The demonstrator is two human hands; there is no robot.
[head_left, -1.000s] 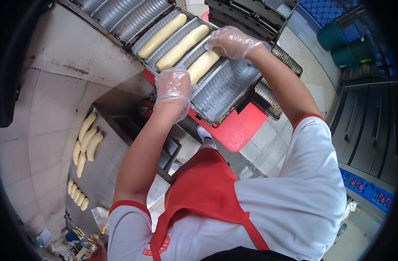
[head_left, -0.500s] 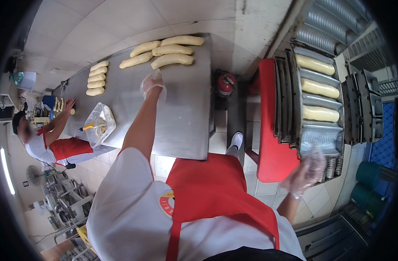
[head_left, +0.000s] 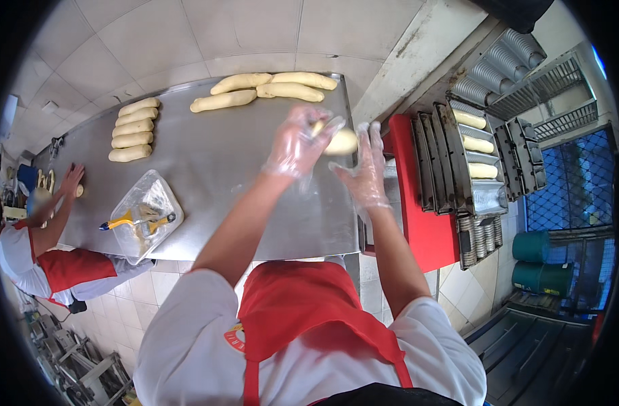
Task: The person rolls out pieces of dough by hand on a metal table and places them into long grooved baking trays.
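Observation:
My left hand (head_left: 299, 143), in a clear plastic glove, grips a pale dough roll (head_left: 342, 142) above the right end of the steel table (head_left: 235, 179). Part of that roll is hidden by my fingers. Beside its free end is my right hand (head_left: 365, 169), gloved too, with thumb and fingers spread and nothing in it. Several long dough rolls (head_left: 223, 101) lie in a cluster along the table's back edge. Another row of shorter dough rolls (head_left: 131, 140) sits farther left.
A plastic tub (head_left: 174, 218) with yellow-handled brushes (head_left: 123, 220) stands at the table's front left. On the right, a red stand (head_left: 424, 237) bears ribbed metal pans (head_left: 487, 196); one contains three dough rolls. A co-worker (head_left: 52, 264) works dough at the far left.
My left hand has taken a dough roll from the back cluster and moved right with it. My right hand has left the pans and come over beside the roll. My view has turned.

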